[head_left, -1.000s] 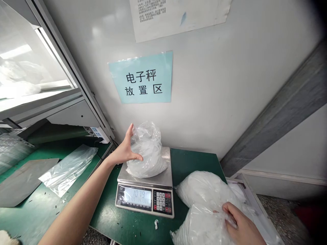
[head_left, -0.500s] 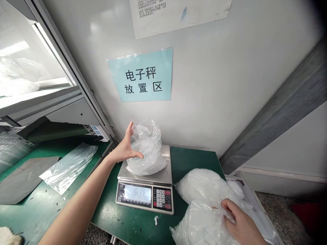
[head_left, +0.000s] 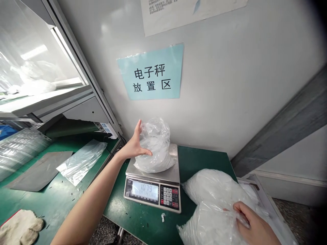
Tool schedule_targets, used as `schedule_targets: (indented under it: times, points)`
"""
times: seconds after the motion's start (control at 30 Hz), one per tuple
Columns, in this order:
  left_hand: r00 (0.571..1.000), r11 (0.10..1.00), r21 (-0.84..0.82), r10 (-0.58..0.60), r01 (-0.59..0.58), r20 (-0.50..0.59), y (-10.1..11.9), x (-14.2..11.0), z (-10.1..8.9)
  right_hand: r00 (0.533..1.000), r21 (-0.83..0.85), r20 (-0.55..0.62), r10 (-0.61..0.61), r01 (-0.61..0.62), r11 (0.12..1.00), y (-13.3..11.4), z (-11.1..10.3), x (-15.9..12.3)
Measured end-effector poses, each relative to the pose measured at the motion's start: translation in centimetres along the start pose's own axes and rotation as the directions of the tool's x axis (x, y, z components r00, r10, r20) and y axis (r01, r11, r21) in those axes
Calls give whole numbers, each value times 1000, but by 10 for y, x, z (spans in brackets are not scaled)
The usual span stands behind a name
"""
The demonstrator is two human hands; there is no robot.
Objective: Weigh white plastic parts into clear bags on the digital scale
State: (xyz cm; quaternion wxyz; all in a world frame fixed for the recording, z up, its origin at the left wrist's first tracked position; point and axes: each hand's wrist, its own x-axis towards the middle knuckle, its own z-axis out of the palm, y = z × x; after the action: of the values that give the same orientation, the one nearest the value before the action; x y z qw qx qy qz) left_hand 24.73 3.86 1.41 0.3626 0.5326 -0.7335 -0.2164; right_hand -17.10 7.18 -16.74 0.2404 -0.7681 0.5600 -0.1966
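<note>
A clear plastic bag point(head_left: 157, 149) filled with white pieces stands on the metal pan of a digital scale point(head_left: 152, 194). My left hand point(head_left: 139, 144) is at the bag's left side, thumb and fingers spread wide. Whether the palm touches the film I cannot tell. At the lower right, my right hand point(head_left: 251, 219) is closed on the gathered plastic of a second filled bag point(head_left: 212, 224); some of its fingers are hidden. Just behind that lies another bulging clear bag point(head_left: 213, 183), on the green tabletop.
Left of the scale, a green bench point(head_left: 48, 207) bears a flat empty plastic bag point(head_left: 83, 160), a grey sheet point(head_left: 42, 170) and a work glove point(head_left: 21, 228). A small white piece point(head_left: 163, 217) lies before the scale. A blue sign point(head_left: 150, 73) hangs on the wall behind.
The whole view has shifted, so things sit further right, and more of the glove shows. Both hands keep about the same places by the bags.
</note>
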Motion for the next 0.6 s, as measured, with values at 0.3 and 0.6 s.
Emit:
schedule_targets:
  times: [0.3, 0.6]
  points:
    - [1000, 1000, -5, -21, 21, -12, 1, -2, -2, 1000, 8, 10, 19, -19, 1000, -4, -3, 1]
    - [999, 998, -31, -49, 49, -8, 1, -2, 0, 996, 14, 72, 56, -57, 998, 0, -6, 0]
